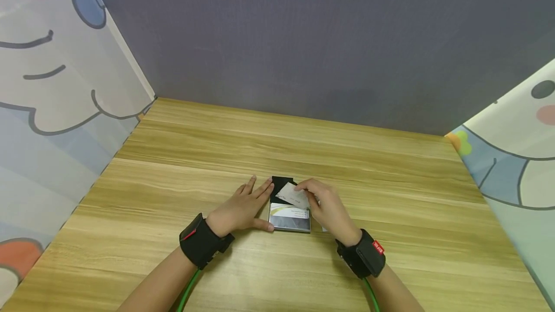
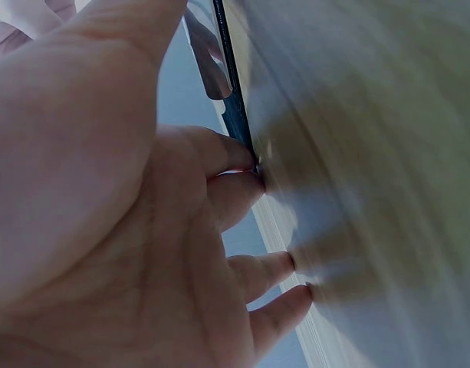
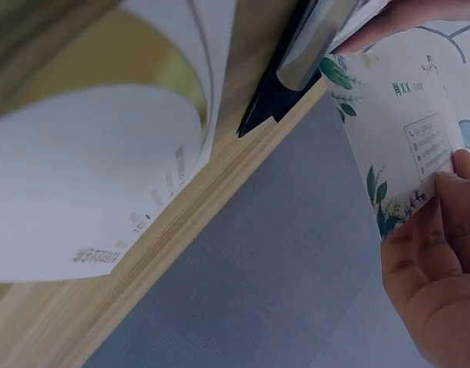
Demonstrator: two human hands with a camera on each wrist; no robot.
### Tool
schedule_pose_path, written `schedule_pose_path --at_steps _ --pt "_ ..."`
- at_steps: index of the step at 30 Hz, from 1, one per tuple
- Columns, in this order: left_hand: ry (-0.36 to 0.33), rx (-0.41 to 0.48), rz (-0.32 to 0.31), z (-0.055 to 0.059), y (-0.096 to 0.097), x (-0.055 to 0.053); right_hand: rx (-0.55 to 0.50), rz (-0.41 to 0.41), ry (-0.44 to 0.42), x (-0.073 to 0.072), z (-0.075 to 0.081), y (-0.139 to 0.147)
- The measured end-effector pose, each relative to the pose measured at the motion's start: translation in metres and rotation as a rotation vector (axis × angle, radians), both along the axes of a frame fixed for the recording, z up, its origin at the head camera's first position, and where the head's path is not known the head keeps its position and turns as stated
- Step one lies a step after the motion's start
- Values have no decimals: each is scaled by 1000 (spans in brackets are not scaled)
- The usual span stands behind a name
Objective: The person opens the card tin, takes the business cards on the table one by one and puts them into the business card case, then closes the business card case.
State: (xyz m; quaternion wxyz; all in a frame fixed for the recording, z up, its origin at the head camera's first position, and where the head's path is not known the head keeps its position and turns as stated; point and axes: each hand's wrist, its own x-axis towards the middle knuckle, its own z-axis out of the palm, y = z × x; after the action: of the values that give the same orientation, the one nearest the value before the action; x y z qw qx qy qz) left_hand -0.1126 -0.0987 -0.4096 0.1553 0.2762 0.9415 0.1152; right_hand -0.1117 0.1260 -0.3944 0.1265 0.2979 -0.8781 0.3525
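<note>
A business card case lies on the wooden table, its black lid folded open away from me. Inside it sits a card with a white, yellow and grey face. My left hand is spread flat along the case's left side, fingertips and thumb touching its edge. In the left wrist view, two fingertips meet the dark edge. My right hand pinches a white business card with green leaves and small print, tilted above the open case.
Another white card with a gold curve lies on the table beneath my right wrist; only a sliver shows in the head view. A grey panel stands behind the table, with cartoon-printed sheets at both sides.
</note>
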Motion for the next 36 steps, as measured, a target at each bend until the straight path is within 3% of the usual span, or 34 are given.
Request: schedule_pose_path --at_steps 21,30,36 --pt "0 0 -6 0 0 -1 97 81 -128 1 -6 -4" --pt "0 -19 0 0 0 -1 143 82 -109 -1 -10 -4" --pt "-6 -6 -1 -3 0 -2 244 94 -110 -1 -11 -5"
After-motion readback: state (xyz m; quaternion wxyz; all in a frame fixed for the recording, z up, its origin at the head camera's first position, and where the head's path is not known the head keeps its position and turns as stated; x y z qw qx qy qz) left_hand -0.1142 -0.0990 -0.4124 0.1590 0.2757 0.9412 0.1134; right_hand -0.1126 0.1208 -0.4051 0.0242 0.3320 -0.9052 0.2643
